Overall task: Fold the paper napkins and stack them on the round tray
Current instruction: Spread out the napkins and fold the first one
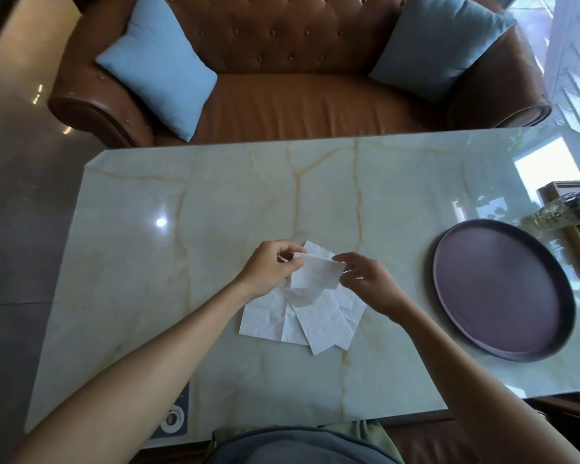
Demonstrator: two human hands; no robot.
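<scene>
One pale marble table [215, 202] held everything, with the dark round tray [503, 296] lying bare well to the right of a loose pile of paper napkins [282, 321] spread flat near the middle. Above that pile both hands held a single napkin [315, 274] lifted off the rest: the left hand [268, 267] had thumb and fingers pinched together on its left edge, and the right hand [369, 281] seemed to nip the right corner, though its fingertips were partly hidden.
</scene>
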